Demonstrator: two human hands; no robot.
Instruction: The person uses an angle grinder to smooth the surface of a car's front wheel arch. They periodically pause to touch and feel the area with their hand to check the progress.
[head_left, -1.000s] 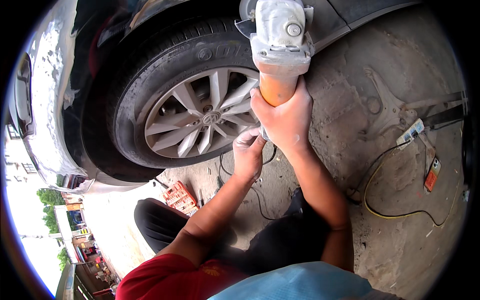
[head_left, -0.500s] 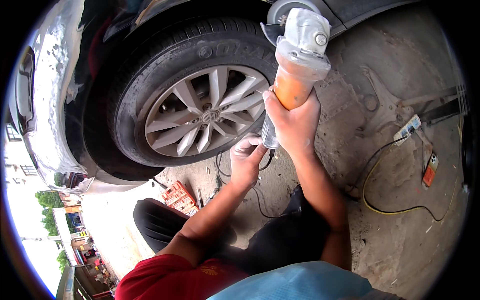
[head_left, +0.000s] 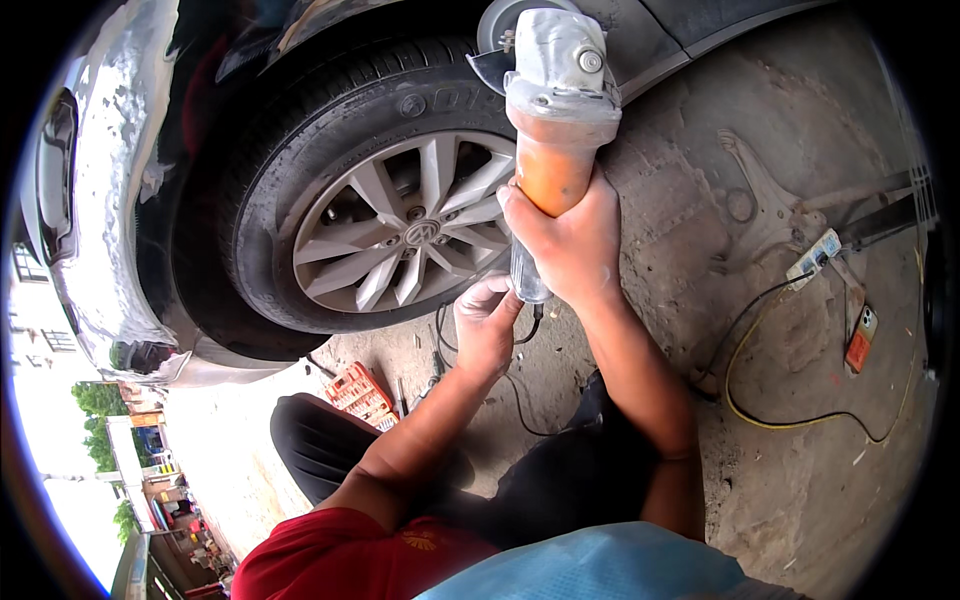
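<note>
An angle grinder (head_left: 556, 170) with a grey metal head, an orange body and a dark tail stands nearly upright in front of me. Around its body my right hand (head_left: 575, 235) is closed, thumb across the front. Its disc (head_left: 500, 22) and dark guard (head_left: 490, 72) show at the upper left of the head. My left hand (head_left: 484, 320) is closed with thumb and fingers pinched at the grinder's tail, where the black cord (head_left: 538, 312) comes out. The fingertips there are partly hidden. Behind the grinder is a car wheel (head_left: 420, 232) with silver spokes, its right side partly covered.
The car's sanded white and silver panel (head_left: 105, 180) rises at the left. A red tool case (head_left: 362, 395) lies on the ground by my knee. At the right are a power strip (head_left: 815, 258), a yellow cable (head_left: 760, 421), a metal car part (head_left: 770, 200) and a red-and-white object (head_left: 860, 340).
The grinder has shifted left with my right hand and now stands straighter, covering more of the tyre's right side. My left hand has moved slightly left, still at the tail.
</note>
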